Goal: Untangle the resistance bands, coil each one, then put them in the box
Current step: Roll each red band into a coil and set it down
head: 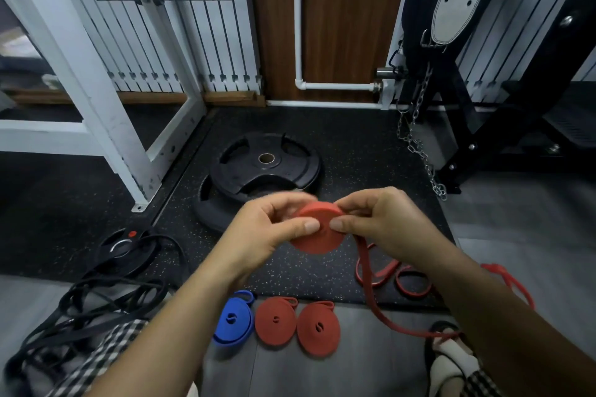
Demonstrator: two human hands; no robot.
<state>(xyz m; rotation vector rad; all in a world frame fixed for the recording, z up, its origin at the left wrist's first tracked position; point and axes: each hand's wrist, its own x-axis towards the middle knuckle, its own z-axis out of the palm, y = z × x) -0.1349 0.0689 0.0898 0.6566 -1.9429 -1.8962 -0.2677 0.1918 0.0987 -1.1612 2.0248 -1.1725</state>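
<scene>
Both hands hold a red band half wound into a flat coil above the gym floor.

The left hand (pixel 274 229) and right hand (pixel 380 226) pinch the red coil (pixel 317 232) from either side, fingers clamped on it, thumbs on its face. Its loose tail (pixel 371 293) hangs down to the floor by more loose red loops (pixel 412 280). Below lie a blue coil (pixel 233 319) and two finished red coils (pixel 296 324) side by side, with tangled black bands (pixel 96 300) to the left near weight plates (pixel 267 164).

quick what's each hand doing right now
Left hand: closed, fingers pinching the red coil.
Right hand: closed, also pinching the red coil, by its loose tail.
</scene>
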